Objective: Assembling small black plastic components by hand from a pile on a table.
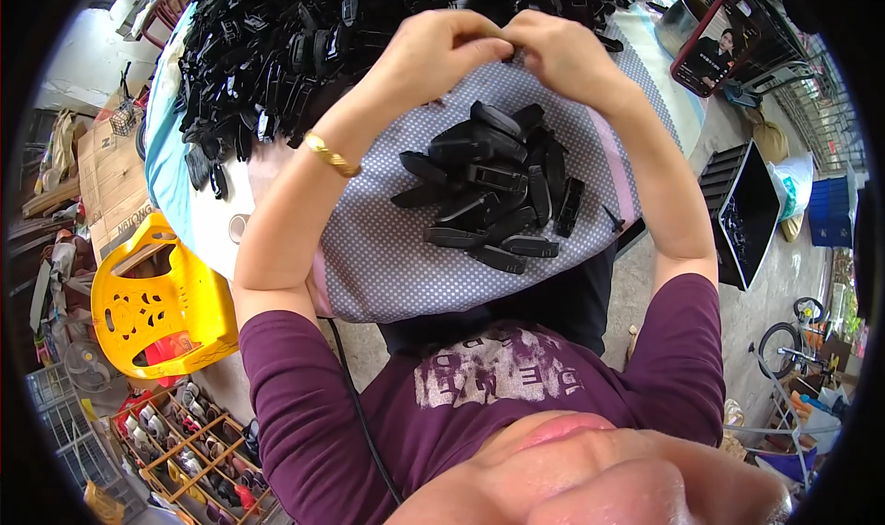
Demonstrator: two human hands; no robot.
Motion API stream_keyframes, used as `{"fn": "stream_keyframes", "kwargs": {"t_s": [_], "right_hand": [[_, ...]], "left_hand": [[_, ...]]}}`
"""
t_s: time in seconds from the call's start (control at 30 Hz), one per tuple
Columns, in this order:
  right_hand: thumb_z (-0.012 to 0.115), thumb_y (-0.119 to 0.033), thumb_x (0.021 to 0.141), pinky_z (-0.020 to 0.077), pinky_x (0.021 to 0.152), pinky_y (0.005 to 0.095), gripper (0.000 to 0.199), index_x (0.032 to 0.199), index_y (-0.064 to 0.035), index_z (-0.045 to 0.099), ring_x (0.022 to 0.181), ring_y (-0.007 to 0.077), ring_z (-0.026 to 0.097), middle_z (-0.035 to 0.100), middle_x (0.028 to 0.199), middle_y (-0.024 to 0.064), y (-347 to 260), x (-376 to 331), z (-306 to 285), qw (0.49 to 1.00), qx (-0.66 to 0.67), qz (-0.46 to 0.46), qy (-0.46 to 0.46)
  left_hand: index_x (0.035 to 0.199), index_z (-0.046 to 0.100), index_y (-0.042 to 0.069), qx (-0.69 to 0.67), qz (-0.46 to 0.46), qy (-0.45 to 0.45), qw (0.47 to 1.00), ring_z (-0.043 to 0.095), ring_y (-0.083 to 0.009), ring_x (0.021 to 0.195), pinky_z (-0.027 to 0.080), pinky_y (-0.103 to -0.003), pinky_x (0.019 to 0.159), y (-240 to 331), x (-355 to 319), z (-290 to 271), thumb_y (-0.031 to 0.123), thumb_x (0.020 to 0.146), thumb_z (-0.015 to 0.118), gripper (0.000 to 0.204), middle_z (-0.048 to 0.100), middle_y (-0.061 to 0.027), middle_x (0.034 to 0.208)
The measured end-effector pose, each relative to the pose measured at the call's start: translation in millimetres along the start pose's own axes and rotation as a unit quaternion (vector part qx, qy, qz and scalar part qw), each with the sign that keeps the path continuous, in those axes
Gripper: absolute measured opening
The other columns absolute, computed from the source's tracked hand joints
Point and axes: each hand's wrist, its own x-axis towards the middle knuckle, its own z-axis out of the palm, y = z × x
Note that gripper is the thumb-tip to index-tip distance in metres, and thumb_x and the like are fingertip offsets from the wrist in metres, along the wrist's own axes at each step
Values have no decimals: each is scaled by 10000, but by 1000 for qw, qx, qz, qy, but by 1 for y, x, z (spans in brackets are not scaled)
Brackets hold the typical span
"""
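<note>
My left hand [433,57] and my right hand [567,55] meet at the far side of the cloth, fingers closed and pinched together. A bit of something dark shows beneath the fingertips, mostly hidden, so I cannot make out what it is. Between my forearms, a small pile of black plastic clip-like parts [498,176] lies on the grey-and-white dotted cloth [387,258]. Just beyond my hands and to the left spreads a large heap of similar black parts [277,55].
A phone [714,50] showing video stands at the far right of the table. Below it on the floor is a black crate [742,216] with small dark pieces inside. On the left stand a yellow plastic chair [166,304] and a shoe rack [189,451].
</note>
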Motion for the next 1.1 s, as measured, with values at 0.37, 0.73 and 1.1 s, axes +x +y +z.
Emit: {"fn": "stream_keyframes", "kwargs": {"t_s": [0.37,0.73,1.1], "right_hand": [[611,-11,706,489,769,321,160,862,-43,625,895,241,547,585,923,56,-1,3,7,993,-106,-54,-10],[564,-135,881,449,802,255,237,1073,-8,506,889,126,556,580,923,64,-12,6,-5,962,246,99,72],[465,-9,886,474,738,225,228,1111,13,496,820,89,570,595,924,41,-22,10,-3,877,459,108,98]], "left_hand": [[1019,590,30,285,95,139,944,554,-303,900,467,-368,805,-29,-1,9,116,723,634,311,605,-151,944],[970,605,-13,95,48,83,991,600,-226,784,492,-321,752,-7,-9,-4,85,707,644,284,605,-126,861],[1067,615,-7,-200,7,95,975,562,-66,731,473,-196,675,-7,-6,1,94,824,656,267,630,-16,828]]}}
